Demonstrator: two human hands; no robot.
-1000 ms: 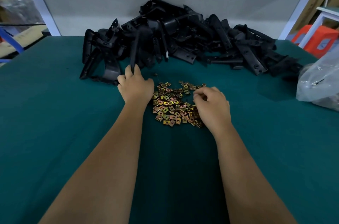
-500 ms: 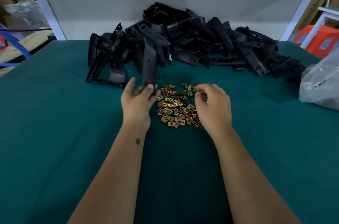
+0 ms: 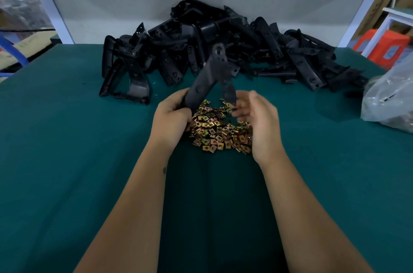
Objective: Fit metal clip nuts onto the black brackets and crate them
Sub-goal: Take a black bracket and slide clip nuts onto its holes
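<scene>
Work surface is a table covered in dark green cloth point(image 3: 67, 161), set against a pale grey back panel with white frame uprights either side. A large heap of black brackets point(image 3: 257, 49) lies along the far edge of the cloth. Nearer the person, a loose pile of brass-coloured metal clip nuts point(image 3: 216, 129) sits on the cloth between the two hands. The left hand point(image 3: 172, 116) has its fingers curled round the lower end of one black bracket point(image 3: 214, 71), which is raised clear of the table above the clip nuts and bends at its top into an inverted V, the second leg hanging down towards the right hand. The right hand point(image 3: 259, 120) is beside that leg with fingers loosely spread and motion-blurred; whether it touches the bracket or holds a nut cannot be determined. A clear plastic bag point(image 3: 388, 98) rests at the right edge of the table. An orange stool point(image 3: 384, 49) stands beyond it.
</scene>
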